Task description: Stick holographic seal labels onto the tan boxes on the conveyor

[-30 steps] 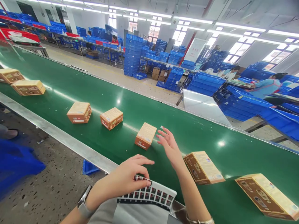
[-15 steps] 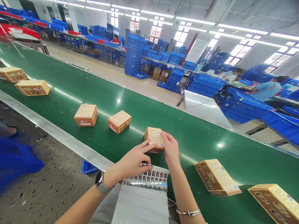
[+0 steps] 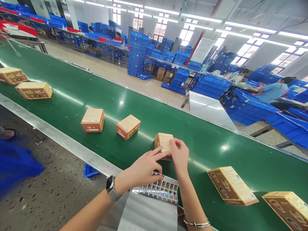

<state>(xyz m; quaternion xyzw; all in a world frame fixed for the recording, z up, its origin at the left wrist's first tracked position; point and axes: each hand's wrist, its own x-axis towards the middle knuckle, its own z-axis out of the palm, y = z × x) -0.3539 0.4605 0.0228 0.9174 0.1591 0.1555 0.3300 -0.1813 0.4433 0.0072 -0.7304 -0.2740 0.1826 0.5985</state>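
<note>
A small tan and brown carton [image 3: 166, 141] stands on the green conveyor belt [image 3: 115, 99] in front of me. My left hand [image 3: 146, 166] rests two outstretched fingers on its top, while its lower fingers curl at the edge of a sheet of small stickers [image 3: 161, 189]. At the carton's right top corner is my right hand [image 3: 180, 154], thumb and forefinger pinched together; whatever is between them is hidden. The sticker sheet lies over a grey-white board [image 3: 149, 213] near my lap.
Left along the belt sit more cartons [image 3: 92, 120], and others [image 3: 232, 186] lie to the right. A metal rail [image 3: 72, 147] edges the belt. Beyond it are stacked blue crates [image 3: 137, 53] and a seated person in light blue [image 3: 274, 91].
The cartons near me have shifted right along the belt. Both my hands have moved right with the middle carton, and the sticker sheet has shifted slightly right too.
</note>
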